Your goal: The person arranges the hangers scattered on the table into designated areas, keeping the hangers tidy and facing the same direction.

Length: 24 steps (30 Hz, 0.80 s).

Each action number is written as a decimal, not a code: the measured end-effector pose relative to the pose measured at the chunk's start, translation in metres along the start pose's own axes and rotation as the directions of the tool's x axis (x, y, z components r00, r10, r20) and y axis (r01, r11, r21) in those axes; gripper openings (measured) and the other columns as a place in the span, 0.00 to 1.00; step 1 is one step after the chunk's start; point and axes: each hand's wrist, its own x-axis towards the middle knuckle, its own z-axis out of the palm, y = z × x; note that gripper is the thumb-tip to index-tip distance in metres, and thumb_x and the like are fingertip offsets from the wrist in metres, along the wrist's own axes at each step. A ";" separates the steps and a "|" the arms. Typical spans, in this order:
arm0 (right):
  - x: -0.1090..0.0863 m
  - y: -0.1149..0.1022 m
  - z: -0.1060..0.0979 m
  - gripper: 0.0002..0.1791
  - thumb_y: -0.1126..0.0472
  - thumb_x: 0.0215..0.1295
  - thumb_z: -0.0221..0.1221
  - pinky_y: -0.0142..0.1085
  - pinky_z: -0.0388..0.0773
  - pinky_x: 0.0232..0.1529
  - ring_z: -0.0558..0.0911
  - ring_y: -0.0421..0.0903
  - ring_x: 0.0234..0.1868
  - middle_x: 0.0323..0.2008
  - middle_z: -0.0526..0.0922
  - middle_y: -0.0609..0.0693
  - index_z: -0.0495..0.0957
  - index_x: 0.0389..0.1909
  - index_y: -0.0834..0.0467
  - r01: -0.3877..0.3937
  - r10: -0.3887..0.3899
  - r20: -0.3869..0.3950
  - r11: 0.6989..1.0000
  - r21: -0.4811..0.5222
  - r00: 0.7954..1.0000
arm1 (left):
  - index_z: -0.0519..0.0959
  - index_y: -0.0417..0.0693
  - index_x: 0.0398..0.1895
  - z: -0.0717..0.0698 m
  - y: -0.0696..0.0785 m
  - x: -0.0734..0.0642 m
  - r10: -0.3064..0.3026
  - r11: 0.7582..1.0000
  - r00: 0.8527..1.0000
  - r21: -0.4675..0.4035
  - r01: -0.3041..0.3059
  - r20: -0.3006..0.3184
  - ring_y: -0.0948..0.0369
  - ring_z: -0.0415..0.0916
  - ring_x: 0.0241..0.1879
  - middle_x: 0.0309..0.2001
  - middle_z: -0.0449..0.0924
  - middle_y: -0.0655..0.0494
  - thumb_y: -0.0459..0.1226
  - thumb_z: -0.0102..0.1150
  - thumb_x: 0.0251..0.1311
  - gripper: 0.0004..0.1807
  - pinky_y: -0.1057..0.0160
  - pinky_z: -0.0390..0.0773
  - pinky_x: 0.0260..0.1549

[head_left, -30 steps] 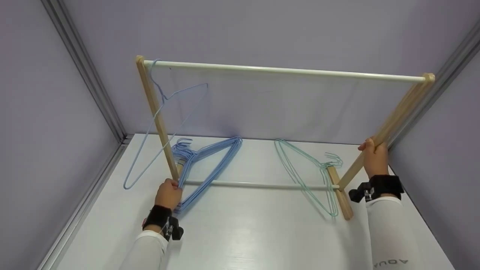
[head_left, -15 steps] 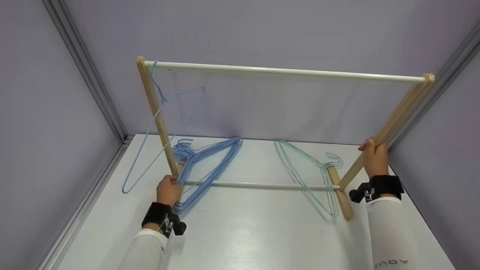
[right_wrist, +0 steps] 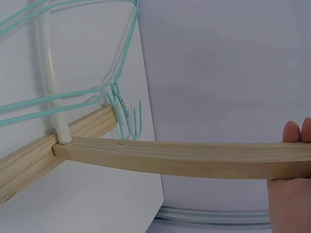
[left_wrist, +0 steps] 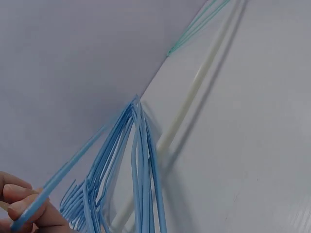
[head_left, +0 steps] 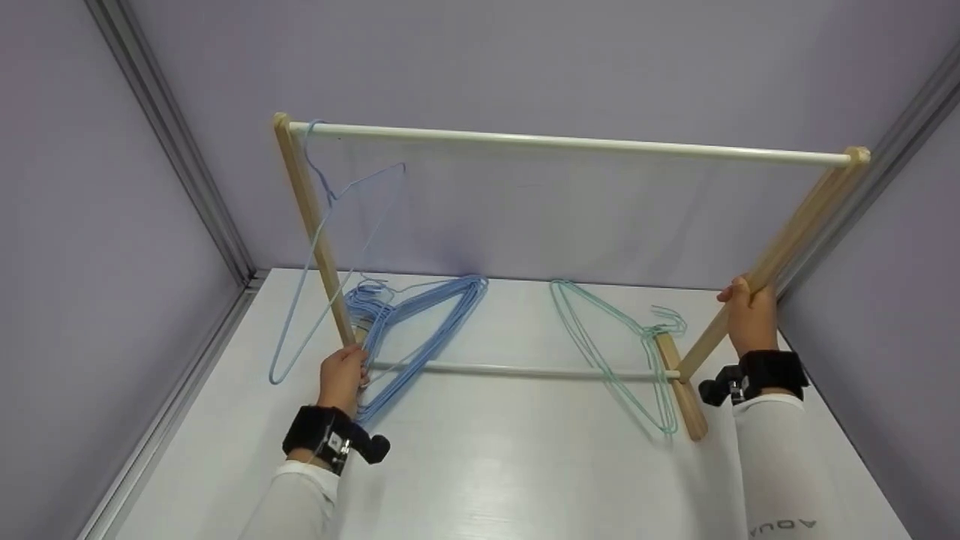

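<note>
My left hand (head_left: 341, 379) pinches one blue wire hanger (left_wrist: 73, 161) beside the left post's foot. That hanger stands slightly off the pile of blue wire hangers (head_left: 439, 330). My right hand (head_left: 752, 319) grips the wooden right post (right_wrist: 184, 158) of a clothes rack partway up, fingers round it. On the left end of the white top rail (head_left: 570, 141) hangs a single blue hanger (head_left: 332, 198), tilted out to the side. Several mint-green wire hangers (head_left: 649, 328) lie at the right foot. The pile partly hides the left foot.
A white lower rail (head_left: 517, 370) joins the two feet just above the white table (head_left: 480, 457). Grey walls (head_left: 525, 67) close in the back and sides, with metal strips (head_left: 172, 150) at the corners.
My left hand has shifted slightly up and right, and one blue hanger has risen away from the pile. The hung hanger swings a little. My right hand stays on the post.
</note>
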 end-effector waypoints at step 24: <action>0.002 0.002 0.002 0.19 0.52 0.83 0.37 0.34 0.60 0.53 0.68 0.38 0.44 0.39 0.72 0.48 0.69 0.42 0.63 0.017 -0.017 -0.042 1.000 -0.016 0.999 | 0.80 0.37 0.51 0.021 -0.007 -0.016 0.199 0.969 0.977 0.137 -0.208 0.071 0.67 0.60 0.19 0.25 0.69 0.59 0.39 0.54 0.74 0.14 0.70 0.62 0.19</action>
